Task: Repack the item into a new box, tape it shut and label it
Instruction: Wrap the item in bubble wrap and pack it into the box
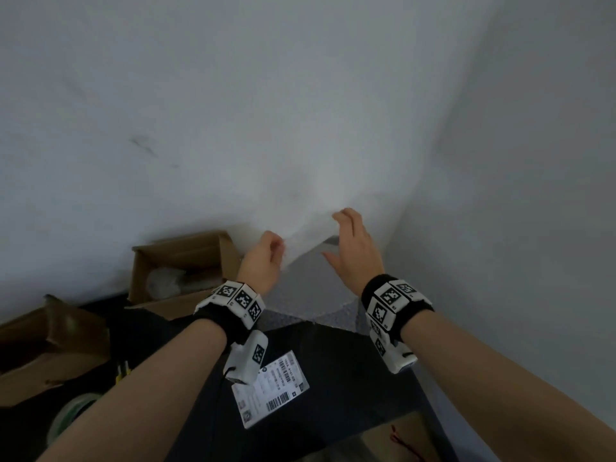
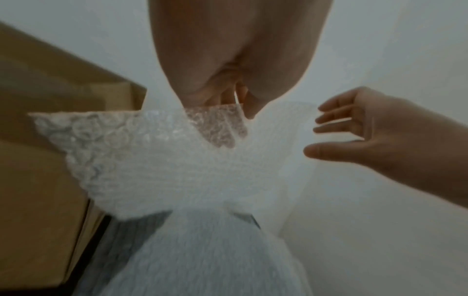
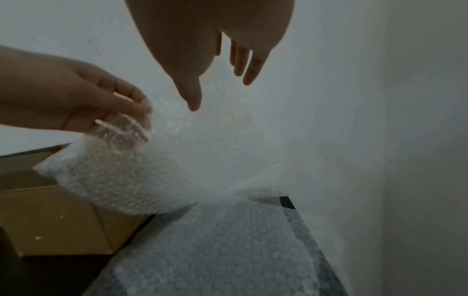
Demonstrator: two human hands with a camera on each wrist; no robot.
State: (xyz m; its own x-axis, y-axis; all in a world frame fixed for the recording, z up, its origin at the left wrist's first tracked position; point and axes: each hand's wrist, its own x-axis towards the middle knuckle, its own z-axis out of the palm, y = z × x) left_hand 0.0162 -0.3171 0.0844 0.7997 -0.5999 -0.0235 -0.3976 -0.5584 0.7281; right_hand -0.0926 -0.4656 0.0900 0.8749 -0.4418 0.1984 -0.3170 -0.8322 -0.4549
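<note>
Early stage: left hand [image 2: 228, 84] pinches bubble wrap [image 2: 162, 164], right hand [image 2: 359, 136] open; box [image 1: 180, 261] untaped, label [image 1: 271, 388] unused.

I see a translucent white bubble-wrap sheet [image 2: 162, 172] patterned all over with small round bubbles. Beside it stands an open plain brown cardboard box [image 1: 180, 258], and another brown cardboard box [image 1: 50, 341] sits nearer me. The black counter [image 1: 336, 371] carries a white rectangular shipping label [image 1: 271, 388] printed with black barcodes and text. My wristbands [image 1: 393, 303] are black with white blocks bearing black-and-white square markers.
</note>
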